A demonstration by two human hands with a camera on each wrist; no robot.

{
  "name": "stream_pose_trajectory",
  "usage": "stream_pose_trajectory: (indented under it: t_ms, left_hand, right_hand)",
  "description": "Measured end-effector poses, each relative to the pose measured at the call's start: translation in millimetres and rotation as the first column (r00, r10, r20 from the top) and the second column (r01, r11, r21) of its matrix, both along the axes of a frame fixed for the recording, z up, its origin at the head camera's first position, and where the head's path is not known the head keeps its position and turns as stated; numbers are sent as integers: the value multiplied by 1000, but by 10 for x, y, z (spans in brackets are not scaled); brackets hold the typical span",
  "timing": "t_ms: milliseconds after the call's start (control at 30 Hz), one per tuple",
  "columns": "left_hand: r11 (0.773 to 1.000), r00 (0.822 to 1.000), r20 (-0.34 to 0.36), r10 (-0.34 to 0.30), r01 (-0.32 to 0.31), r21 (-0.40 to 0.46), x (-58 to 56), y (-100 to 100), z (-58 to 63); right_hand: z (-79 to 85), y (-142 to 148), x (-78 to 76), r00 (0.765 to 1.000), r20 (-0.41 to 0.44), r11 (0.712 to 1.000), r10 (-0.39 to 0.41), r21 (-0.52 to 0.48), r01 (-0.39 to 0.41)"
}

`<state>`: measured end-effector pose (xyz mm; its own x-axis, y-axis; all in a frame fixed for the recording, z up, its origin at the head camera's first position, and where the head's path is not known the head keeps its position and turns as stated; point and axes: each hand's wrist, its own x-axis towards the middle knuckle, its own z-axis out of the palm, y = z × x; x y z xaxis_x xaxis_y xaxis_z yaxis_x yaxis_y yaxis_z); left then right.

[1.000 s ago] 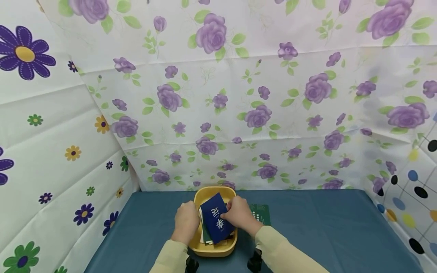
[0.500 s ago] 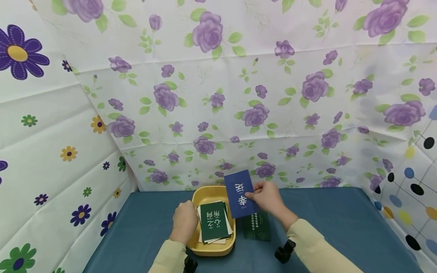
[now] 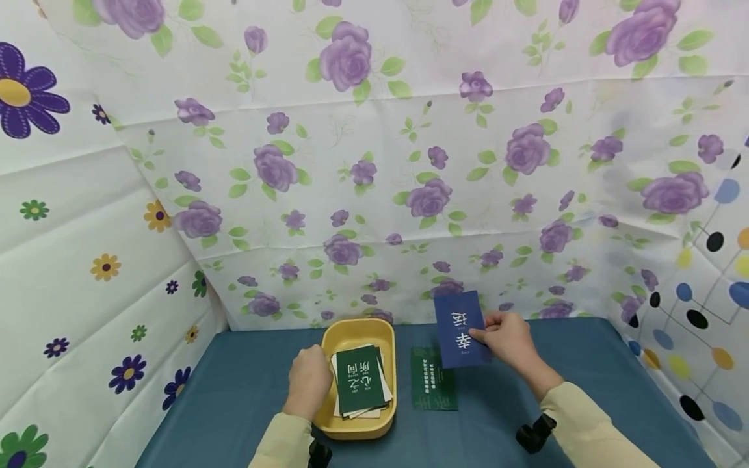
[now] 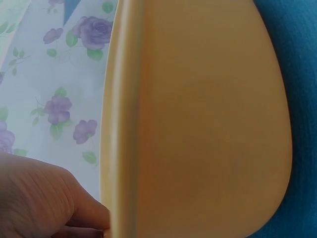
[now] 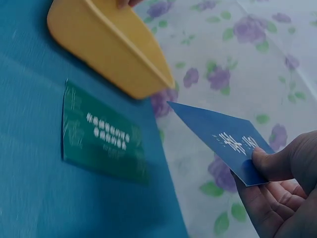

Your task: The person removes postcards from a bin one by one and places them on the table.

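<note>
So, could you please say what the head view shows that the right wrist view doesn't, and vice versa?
Only the head view shows the card stack inside the yellow basin. Only the right wrist view shows the palm side of the right hand. Both show that hand pinching the blue card, the green card on the table, and the left hand at the basin's rim.

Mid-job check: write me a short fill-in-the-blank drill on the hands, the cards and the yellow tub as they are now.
1. The right hand holds up a raised card coloured ____.
2. The left hand grips the ____ of the tub.
3. The top card inside the tub is coloured ____.
4. In the head view, a loose card lies flat on the table, to the ____ of the tub.

Missing words: blue; rim; green; right.
</note>
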<state>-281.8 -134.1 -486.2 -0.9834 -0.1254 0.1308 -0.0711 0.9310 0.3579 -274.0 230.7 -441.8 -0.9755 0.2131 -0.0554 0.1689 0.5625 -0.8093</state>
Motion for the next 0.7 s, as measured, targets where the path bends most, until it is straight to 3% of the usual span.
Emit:
stream_pose_trajectory:
  t_ms: [333, 700]
  left_hand:
    - [1000, 1000, 5, -9, 9, 4, 6, -10, 2]
    - [1000, 1000, -29, -4, 3, -11, 16, 16, -19]
  right_hand:
    - [-284, 235, 25, 995, 82, 996, -51, 80, 45]
    - [-454, 305, 40, 988, 149, 989, -27, 148, 5]
